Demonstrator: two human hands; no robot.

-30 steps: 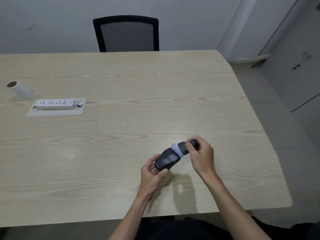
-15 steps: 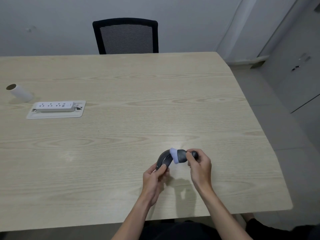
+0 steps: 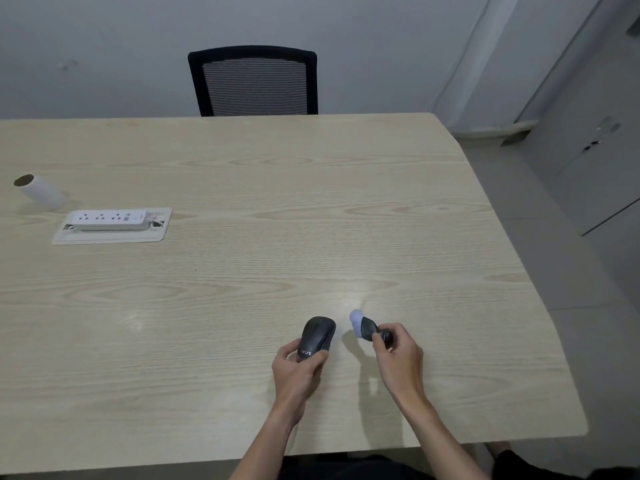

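Your left hand (image 3: 297, 370) grips the mouse (image 3: 319, 333) by its rear. Just right of the mouse, not touching it, your right hand (image 3: 400, 358) pinches a small dark pale-tipped tool (image 3: 364, 326). You seem mid-inspection; next, steer that tip onto the mouse.

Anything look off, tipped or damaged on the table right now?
Nothing spilled or broken. The white roll at far left looks tilted, possibly lens distortion. The left hand grips the mouse, the right hand a small lit tool.
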